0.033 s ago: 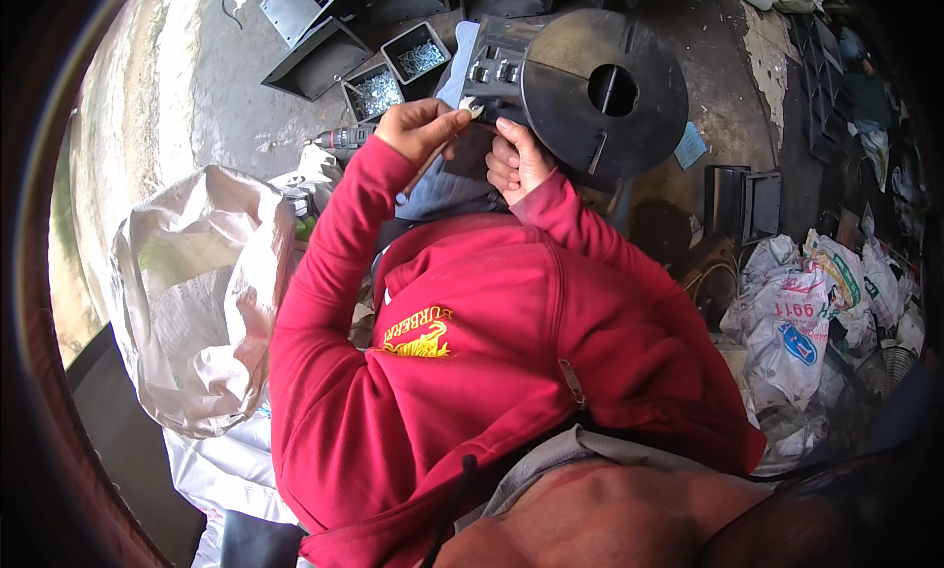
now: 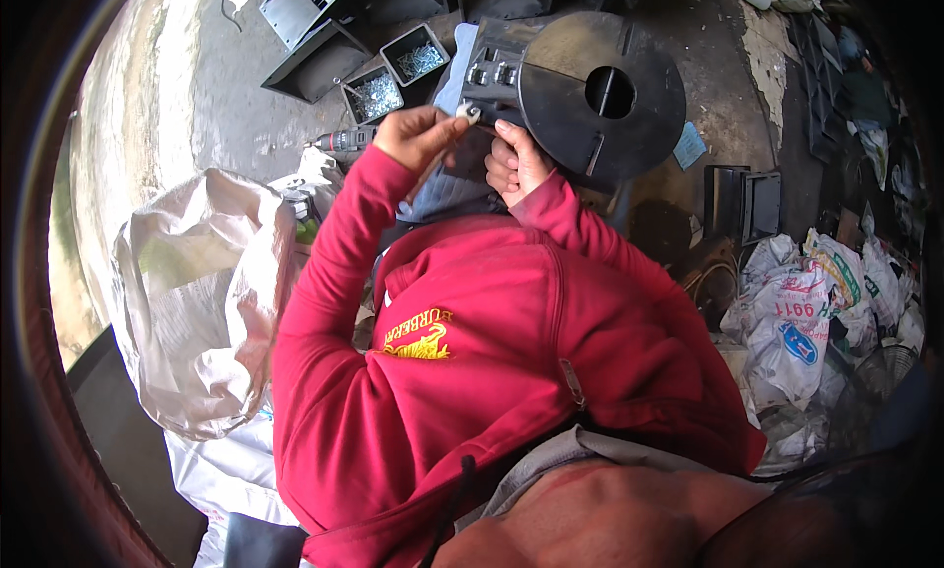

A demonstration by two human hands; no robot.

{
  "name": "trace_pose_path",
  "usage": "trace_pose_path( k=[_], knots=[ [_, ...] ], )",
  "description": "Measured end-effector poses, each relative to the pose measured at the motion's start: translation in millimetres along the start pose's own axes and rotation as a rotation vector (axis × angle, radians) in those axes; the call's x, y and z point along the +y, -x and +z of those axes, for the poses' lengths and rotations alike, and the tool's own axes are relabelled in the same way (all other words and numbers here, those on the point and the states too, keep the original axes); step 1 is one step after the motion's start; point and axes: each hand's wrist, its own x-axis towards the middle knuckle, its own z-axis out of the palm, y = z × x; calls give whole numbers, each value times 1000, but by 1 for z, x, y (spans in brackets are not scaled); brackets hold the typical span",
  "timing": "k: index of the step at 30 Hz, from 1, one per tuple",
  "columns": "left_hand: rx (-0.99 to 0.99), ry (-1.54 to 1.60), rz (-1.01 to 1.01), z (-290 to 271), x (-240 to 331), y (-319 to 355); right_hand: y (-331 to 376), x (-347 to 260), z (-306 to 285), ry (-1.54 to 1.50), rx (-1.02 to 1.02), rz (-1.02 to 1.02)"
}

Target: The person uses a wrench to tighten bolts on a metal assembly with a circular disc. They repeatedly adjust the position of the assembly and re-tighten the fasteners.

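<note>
My left hand (image 2: 418, 135) pinches a slim metal wrench (image 2: 470, 112) between thumb and fingers. The wrench's pale head meets the near edge of a black part, and its handle slopes down below my palm. This black part (image 2: 560, 96) has a large round disc with a hole and slots, joined to a flat plate. Two shiny metal fittings (image 2: 479, 74) sit on the plate. My right hand (image 2: 516, 160) is closed at the part's near edge, thumb against it and fingers curled under. What lies inside those fingers is hidden.
Two small grey bins (image 2: 386, 57) of metal fasteners stand beyond my left hand, beside black open boxes (image 2: 313, 61). A power drill (image 2: 344, 139) lies near my left wrist. A big white sack (image 2: 147, 312) is at left, plastic bags (image 2: 796, 317) at right. Blue paper (image 2: 691, 145) lies past the disc.
The wrench has turned slightly in my left hand, its head shifting a little left and down. The black disc has moved marginally left. My right hand keeps its place.
</note>
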Motion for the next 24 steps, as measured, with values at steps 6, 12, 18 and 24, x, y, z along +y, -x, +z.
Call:
trace_pose_path(
  k=[6,12,18,24],
  knots=[
    [44,194,-125,24,-21,1,-11,-1,-18,128,-4,56],
    [104,419,-186,38,-13,-4,0,-3,18,83,143,14],
    [12,-32,-66,-4,9,-12,-6,-2,0,17,-11,3],
    [-47,11,-125,4,-1,8,-7,-2,0,-7,-4,5]
  ],
)
